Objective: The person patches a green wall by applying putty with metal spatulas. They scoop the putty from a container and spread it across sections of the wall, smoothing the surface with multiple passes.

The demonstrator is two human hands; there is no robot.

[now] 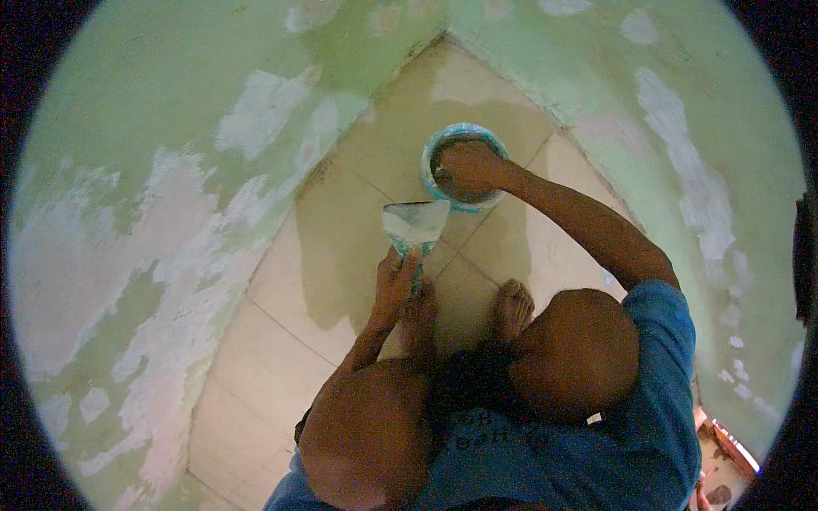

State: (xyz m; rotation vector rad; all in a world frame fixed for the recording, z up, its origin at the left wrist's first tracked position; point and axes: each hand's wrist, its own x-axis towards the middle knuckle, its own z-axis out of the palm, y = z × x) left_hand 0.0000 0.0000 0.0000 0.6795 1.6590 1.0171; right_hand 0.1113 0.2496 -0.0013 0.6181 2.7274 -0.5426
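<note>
Gripping the scraper [416,223] by its handle, the left hand [394,288] is wrapped tight, with the whitish-coated blade pointing away from the body. The right hand [471,166] is down inside the bucket [470,205], farther out than the left; its fingers are partly hidden, so I cannot tell what they hold. The bucket stands on the tiled floor [274,332], just beyond the blade. Green walls [349,55] with pale patches flank both hands.
</note>
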